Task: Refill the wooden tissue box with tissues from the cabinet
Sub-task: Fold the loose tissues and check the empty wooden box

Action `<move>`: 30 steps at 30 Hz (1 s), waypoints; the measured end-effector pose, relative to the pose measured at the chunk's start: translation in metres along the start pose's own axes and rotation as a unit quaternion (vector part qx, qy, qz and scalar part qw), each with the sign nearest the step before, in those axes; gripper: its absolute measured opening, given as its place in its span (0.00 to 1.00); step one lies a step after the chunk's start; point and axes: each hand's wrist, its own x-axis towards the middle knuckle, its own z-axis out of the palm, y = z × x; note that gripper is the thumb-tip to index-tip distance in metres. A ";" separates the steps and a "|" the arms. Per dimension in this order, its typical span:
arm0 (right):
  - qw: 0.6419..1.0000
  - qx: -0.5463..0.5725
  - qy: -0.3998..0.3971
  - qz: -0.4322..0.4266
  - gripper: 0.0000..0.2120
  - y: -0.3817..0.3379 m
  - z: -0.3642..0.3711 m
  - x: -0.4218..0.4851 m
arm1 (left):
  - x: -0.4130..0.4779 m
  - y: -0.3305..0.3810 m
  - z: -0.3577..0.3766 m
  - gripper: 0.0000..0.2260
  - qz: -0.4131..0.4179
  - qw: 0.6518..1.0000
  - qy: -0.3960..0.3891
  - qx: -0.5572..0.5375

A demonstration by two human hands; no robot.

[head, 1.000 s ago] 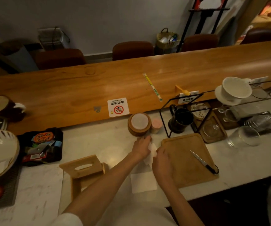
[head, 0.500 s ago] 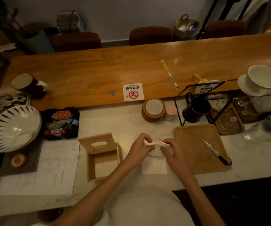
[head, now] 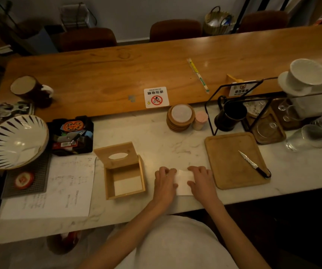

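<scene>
The wooden tissue box [head: 124,183] stands open on the marble counter, its lid [head: 117,155] with an oval slot tilted back. White shows at the bottom of the box. To its right lies a small stack of white tissues [head: 183,181]. My left hand [head: 165,182] presses on the stack's left side and my right hand [head: 201,181] on its right side, fingers curled over the edges.
A wooden cutting board [head: 231,164] with a knife [head: 253,166] lies right of my hands. Papers [head: 63,187], a striped bowl [head: 14,140] and a black tray [head: 71,134] are at the left. Coasters [head: 180,117], a black mug [head: 230,116] and glasses [head: 307,136] stand behind.
My hands held a tissue lifted above the stack; now both hands have come down flat onto the stack on the counter. The view has shifted left and down.
</scene>
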 end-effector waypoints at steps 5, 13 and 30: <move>0.997 -0.010 -0.070 -0.019 0.15 -0.002 -0.011 0.017 | 0.013 -0.004 -0.006 0.22 0.024 0.998 -0.025 0.053; 0.942 0.267 0.106 -0.175 0.05 0.005 -0.027 -0.004 | 0.013 -0.002 -0.034 0.08 0.131 0.969 0.072 -0.197; 0.871 0.490 0.011 -0.003 0.51 0.001 -0.013 -0.018 | 0.014 -0.011 -0.003 0.19 0.034 0.938 0.027 -0.343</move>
